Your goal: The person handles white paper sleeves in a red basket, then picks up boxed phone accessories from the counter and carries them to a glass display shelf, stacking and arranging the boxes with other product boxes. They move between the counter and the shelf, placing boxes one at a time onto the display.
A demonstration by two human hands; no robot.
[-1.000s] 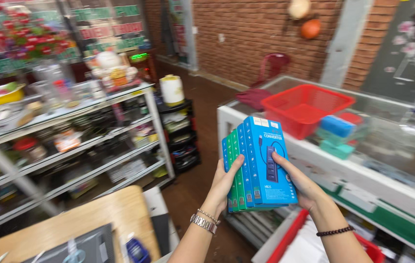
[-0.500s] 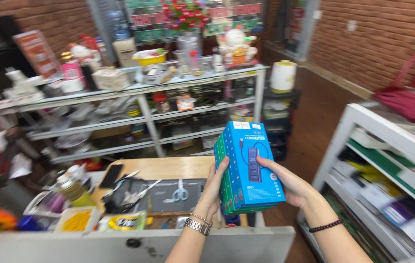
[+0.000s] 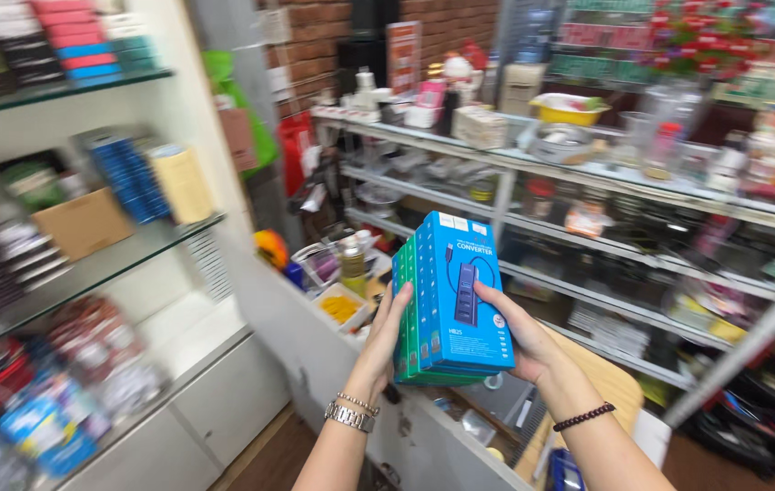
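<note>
Both hands are holding a stack of boxes [image 3: 449, 300] upright at chest height, mid-frame, above the white bench [image 3: 333, 355]. The front boxes are blue, the ones behind green. Left hand [image 3: 386, 341] is pressing flat against the green side, fingers [image 3: 403, 300] extended and clamped on the stack; a metal watch and a bead bracelet are sitting on that wrist. Right hand [image 3: 524, 336] is gripping the blue face from the right, fingers wrapping the edge. A glass shelf [image 3: 87, 273] is carrying a cardboard box [image 3: 83, 223] at left. A metal rack [image 3: 588, 173] of goods is running behind.
</note>
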